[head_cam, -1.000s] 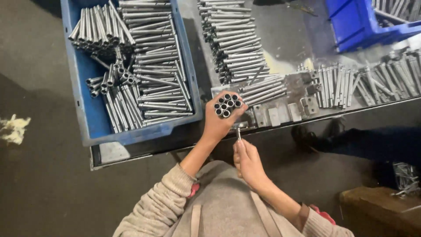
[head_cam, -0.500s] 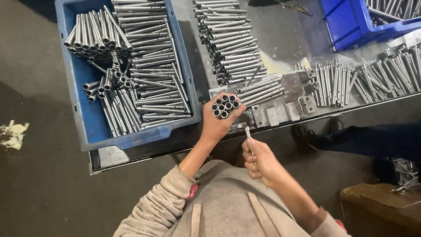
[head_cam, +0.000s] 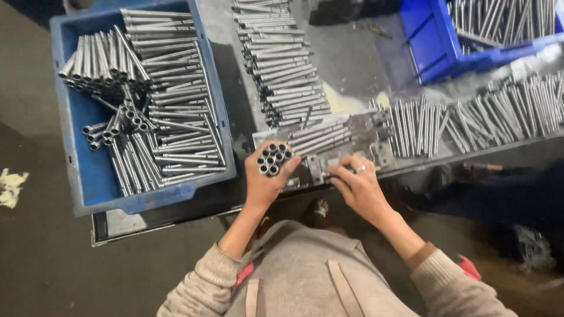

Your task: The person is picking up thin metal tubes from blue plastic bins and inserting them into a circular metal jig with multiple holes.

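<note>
Holding a bunch of metal tubes (head_cam: 274,159) tight in our left hand (head_cam: 267,179), we pinch small parts (head_cam: 341,170) with our right hand (head_cam: 355,186); a loose grip could spill them.

There are no labels, signs or screens here. The only things that hold other things are two open plastic bins. A big blue bin (head_cam: 88,176) sits at the left side of the worktop (head_cam: 352,64). It is a wide box shape with low walls, and it is full of shiny metal tubes (head_cam: 170,94). A darker blue bin (head_cam: 435,47) sits at the top right corner. It holds more metal rods and runs out of view.
</note>
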